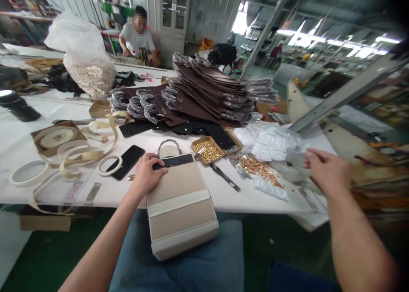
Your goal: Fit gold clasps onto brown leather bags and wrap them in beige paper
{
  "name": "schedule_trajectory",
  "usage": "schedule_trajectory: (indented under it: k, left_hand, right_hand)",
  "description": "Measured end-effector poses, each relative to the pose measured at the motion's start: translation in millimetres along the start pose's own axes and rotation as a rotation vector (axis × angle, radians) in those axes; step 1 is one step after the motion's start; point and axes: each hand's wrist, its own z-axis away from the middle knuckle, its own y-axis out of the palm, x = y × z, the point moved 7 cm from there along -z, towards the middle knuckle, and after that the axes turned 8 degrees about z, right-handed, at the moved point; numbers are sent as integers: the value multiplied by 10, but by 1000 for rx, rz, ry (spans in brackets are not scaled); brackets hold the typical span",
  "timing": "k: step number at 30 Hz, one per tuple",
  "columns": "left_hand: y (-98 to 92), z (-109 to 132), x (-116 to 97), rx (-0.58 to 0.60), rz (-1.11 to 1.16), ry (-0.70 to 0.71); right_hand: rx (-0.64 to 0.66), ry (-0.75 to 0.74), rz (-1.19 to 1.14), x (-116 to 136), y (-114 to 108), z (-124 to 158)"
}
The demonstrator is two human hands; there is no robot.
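A beige handbag (pixel 180 207) with a black top strip and a curved handle lies half on the white table (pixel 223 194), half over my lap. My left hand (pixel 146 173) grips its upper left corner, fingers curled over the black strip. My right hand (pixel 326 169) reaches right into a heap of clear plastic bags (pixel 271 143), fingers bent on a bag's edge. Between the hands sit a small cardboard tray of gold studs (pixel 207 150) and loose gold fittings (pixel 257 168) on plastic.
A black phone (pixel 128 161), tape rolls (pixel 110 165) and beige strapping (pixel 73 149) lie left. Stacked brown leather pieces (pixel 207 94) fill the middle back. A dark tool (pixel 225 177) lies by the tray. Another person (pixel 137 34) sits at the far table. A metal post (pixel 348 92) slants right.
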Motion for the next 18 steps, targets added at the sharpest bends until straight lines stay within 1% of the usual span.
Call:
schedule_trajectory:
  k: [1,2,4,5,6,8,9,11,13,16,18]
  left_hand:
    - [5,-11,-9,-5,-34,-11]
    - [11,-23,-25,-7,-67,-16]
    - [29,-45,-66,10,-125,-11]
    - [39,-55,-86,26,-149,-4]
    - [46,-65,-104,41,-171,6]
    - [48,-83,-134,56,-211,38]
    - [48,-91,-145,60,-225,59]
    - [55,-105,-156,77,-223,107]
    - [72,-113,-147,105,-183,138]
    - [88,-114,-122,123,-131,142]
    - [93,-111,-124,116,-134,147]
  right_hand:
    - [-20,64,-31,194,112,174]
    - [42,117,-109,441,328,386]
    - [316,149,-286,1072,956,885]
    - [479,157,-335,1394,1303,1153]
    - [614,149,-381,1699,1626,1402]
    - [830,100,-441,2196,2184,1803]
    - [903,52,-418,2371,2413,1945]
    - [934,-72,-298,2585,2758,2094]
    - [911,-174,-181,2680,3005,2148]
    - [923,-245,-114,2734,3257,2192]
    - [936,-286,-80,2756,3348,2210]
